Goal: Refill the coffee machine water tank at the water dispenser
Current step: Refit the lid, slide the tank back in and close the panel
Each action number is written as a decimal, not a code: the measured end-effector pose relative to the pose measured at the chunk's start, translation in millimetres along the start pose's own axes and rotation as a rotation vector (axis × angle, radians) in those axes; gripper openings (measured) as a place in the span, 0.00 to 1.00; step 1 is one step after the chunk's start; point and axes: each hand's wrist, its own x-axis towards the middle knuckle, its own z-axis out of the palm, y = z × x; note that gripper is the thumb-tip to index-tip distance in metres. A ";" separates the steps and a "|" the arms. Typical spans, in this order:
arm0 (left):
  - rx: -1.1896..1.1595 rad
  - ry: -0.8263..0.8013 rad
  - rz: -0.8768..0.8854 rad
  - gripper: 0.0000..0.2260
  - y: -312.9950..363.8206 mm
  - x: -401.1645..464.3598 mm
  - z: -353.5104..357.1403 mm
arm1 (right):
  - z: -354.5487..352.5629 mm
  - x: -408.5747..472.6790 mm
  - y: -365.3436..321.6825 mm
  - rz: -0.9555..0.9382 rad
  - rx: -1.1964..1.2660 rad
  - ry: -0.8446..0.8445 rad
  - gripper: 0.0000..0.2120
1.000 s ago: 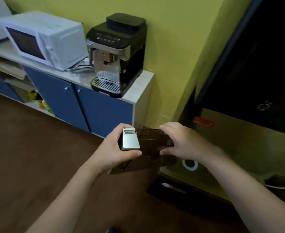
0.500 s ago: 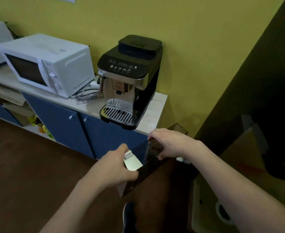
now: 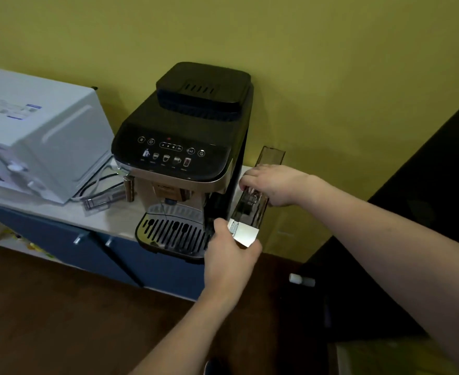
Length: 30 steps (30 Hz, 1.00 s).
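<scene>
Both hands are clamping the water tank (image 3: 250,209): my left hand (image 3: 229,255) at six o'clock, right hand (image 3: 273,185) at twelve; I'm judging it rigid, slick, probably heavy beside the coffee machine (image 3: 185,158).

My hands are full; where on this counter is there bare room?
Little. A narrow strip of counter lies bare between the cables and coffee machine. The microwave crowds the left; the tank fills the right edge.
</scene>
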 end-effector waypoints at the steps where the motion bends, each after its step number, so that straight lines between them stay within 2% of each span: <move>1: -0.029 0.008 -0.016 0.20 -0.6 8.6 6.2 | 2.4 9.2 6.1 -0.013 -0.023 -0.009 0.30; 7: -0.088 0.043 -0.098 0.20 -17.5 45.9 41.8 | 37.8 48.5 27.3 -0.062 -0.082 -0.077 0.33; 12: -0.070 0.053 -0.092 0.22 -23.9 59.5 53.4 | 52.6 50.2 29.2 -0.003 -0.041 -0.054 0.36; 14: -0.018 0.014 -0.091 0.25 -22.2 62.0 51.6 | 50.9 41.5 24.8 0.049 -0.020 -0.073 0.40; 16: 0.025 -0.076 -0.080 0.34 -22.2 62.1 44.4 | 49.6 26.8 15.9 0.139 0.090 -0.018 0.44; 18: 0.024 -0.195 -0.037 0.42 -28.0 55.6 27.8 | 46.7 8.0 2.7 0.272 0.270 0.093 0.42; 19: 0.042 -0.251 0.007 0.42 -34.2 50.4 15.2 | 44.1 -2.5 -5.6 0.349 0.364 0.147 0.39; 22: 0.148 -0.298 0.093 0.34 -65.1 42.7 -32.7 | 31.0 -28.6 -38.2 0.468 0.581 0.197 0.27; 26: 0.160 -0.145 -0.083 0.21 -118.3 64.1 -99.2 | 9.3 -23.4 -108.6 0.333 0.832 0.106 0.16; 30: 0.143 0.006 -0.151 0.16 -148.0 97.1 -158.0 | 19.5 34.5 -173.9 0.163 1.002 -0.094 0.13</move>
